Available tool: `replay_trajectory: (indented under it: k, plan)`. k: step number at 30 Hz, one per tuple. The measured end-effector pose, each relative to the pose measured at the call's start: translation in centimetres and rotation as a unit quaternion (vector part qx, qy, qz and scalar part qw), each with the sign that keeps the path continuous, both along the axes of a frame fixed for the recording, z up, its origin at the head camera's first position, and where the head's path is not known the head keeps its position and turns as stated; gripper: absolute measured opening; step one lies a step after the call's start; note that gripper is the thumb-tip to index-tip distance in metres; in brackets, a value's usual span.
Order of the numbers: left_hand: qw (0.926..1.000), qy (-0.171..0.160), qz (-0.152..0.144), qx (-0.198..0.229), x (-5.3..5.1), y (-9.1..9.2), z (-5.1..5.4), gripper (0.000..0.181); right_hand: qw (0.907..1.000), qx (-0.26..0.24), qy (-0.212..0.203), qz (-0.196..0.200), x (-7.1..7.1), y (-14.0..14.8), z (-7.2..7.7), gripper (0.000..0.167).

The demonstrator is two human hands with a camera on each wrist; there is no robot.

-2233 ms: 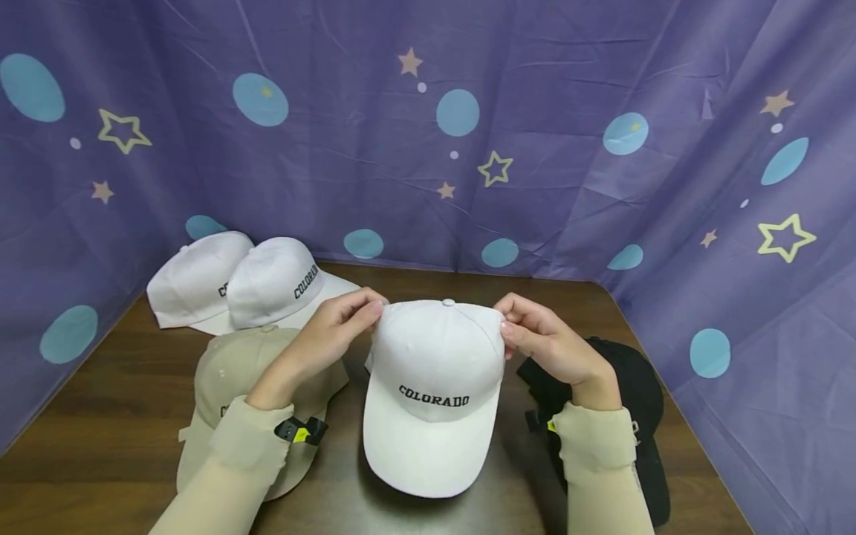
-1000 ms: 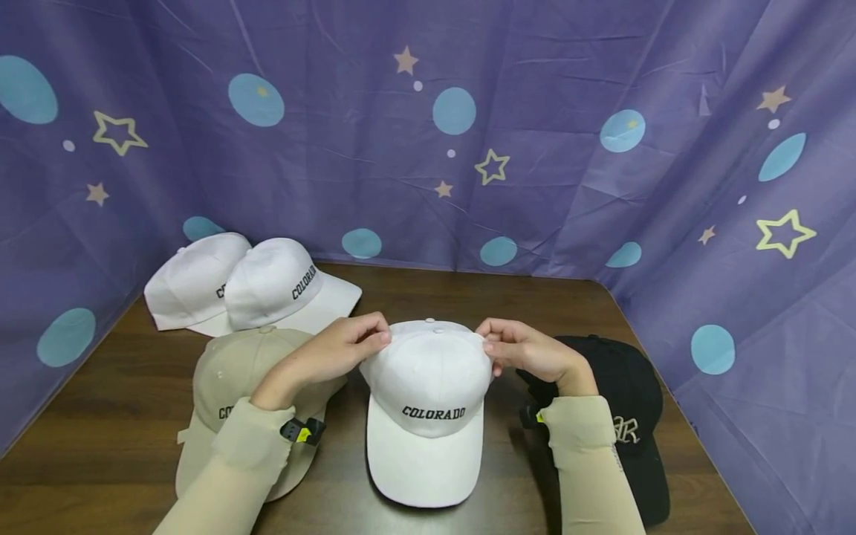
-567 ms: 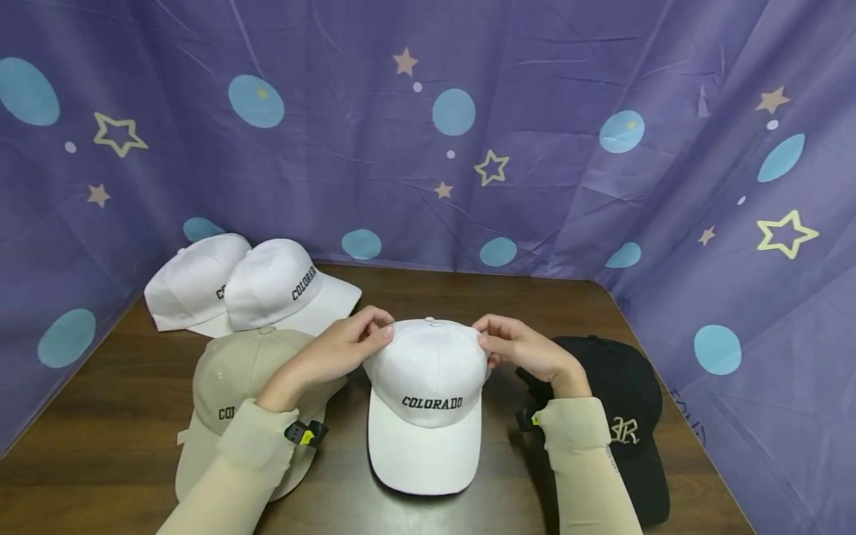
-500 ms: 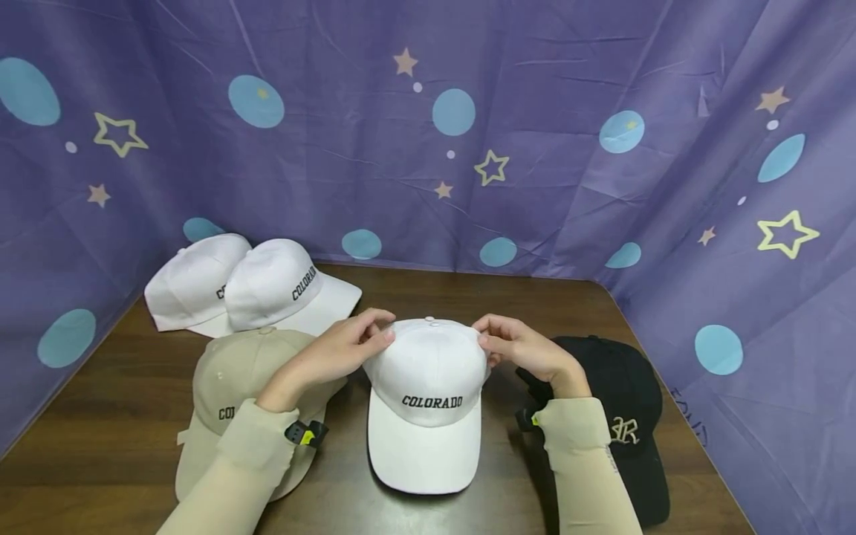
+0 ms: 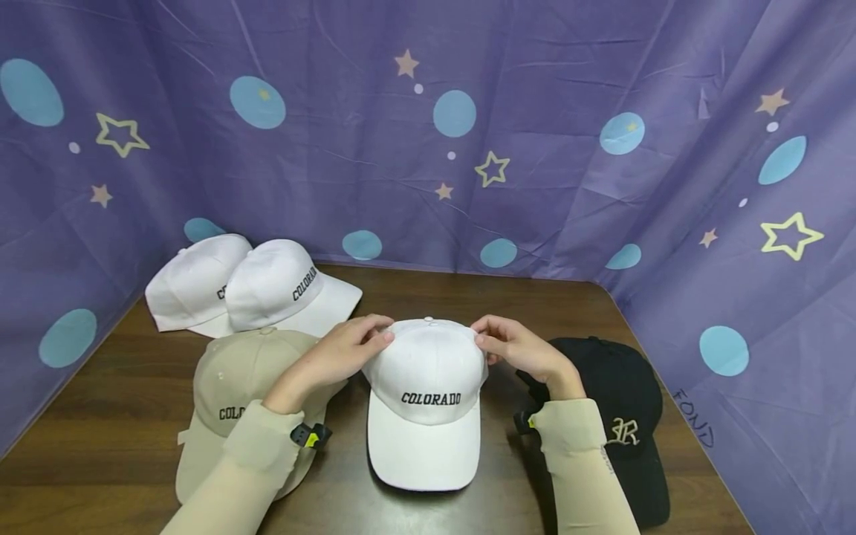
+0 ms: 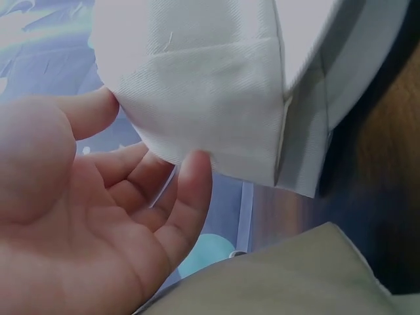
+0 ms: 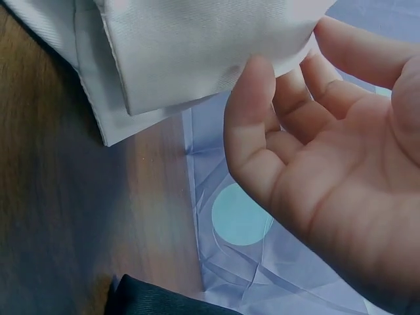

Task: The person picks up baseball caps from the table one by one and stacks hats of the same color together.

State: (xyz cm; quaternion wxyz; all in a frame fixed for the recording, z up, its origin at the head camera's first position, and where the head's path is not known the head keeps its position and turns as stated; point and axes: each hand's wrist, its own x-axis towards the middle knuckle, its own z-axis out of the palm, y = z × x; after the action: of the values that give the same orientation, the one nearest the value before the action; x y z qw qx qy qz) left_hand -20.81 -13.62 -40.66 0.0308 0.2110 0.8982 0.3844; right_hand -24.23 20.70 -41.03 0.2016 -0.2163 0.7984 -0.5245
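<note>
In the head view, a white baseball cap (image 5: 431,371) lettered COLORADO stands at the middle of the table, brim towards me. My left hand (image 5: 341,353) pinches the left side of its crown between thumb and fingers, and my right hand (image 5: 521,349) pinches the right side. Both wrist views show the white cloth (image 6: 203,111) between thumb and fingers, with a second white layer (image 7: 118,125) at its edge; whether that is another cap, I cannot tell. A beige cap (image 5: 234,379) lies partly under my left forearm, and a black cap (image 5: 622,386) lies beside my right forearm.
Two more white caps, one at the far left (image 5: 190,286) and one overlapping it (image 5: 267,286), sit at the back left of the brown wooden table (image 5: 488,290). A purple curtain (image 5: 535,200) with stars and dots closes off the back and sides.
Since the earliest frame the white cap has come down towards the table, and both hands with it. The right forearm has shifted left, uncovering the black cap's emblem. Lately only slight shifts show.
</note>
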Motion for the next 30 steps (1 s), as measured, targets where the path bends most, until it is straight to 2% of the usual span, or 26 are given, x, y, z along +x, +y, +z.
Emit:
replay_trajectory:
  k: [10, 18, 30]
  plan:
    - [0.9995, 0.010, 0.024, 0.019, -0.08, 0.29, -0.34, 0.038, 0.9998, 0.012, 0.005, -0.016, -0.12, -0.30, -0.40, 0.023]
    - [0.9994, 0.014, 0.027, 0.015, 0.00, 0.46, -0.42, 0.036, 0.9994, 0.018, 0.009, -0.028, -0.23, -0.39, -0.73, 0.023]
    - [0.9992, 0.015, 0.036, 0.011, 0.09, 0.64, -0.54, 0.035, 0.9984, 0.019, -0.006, -0.052, -0.25, -0.73, -0.72, 0.022]
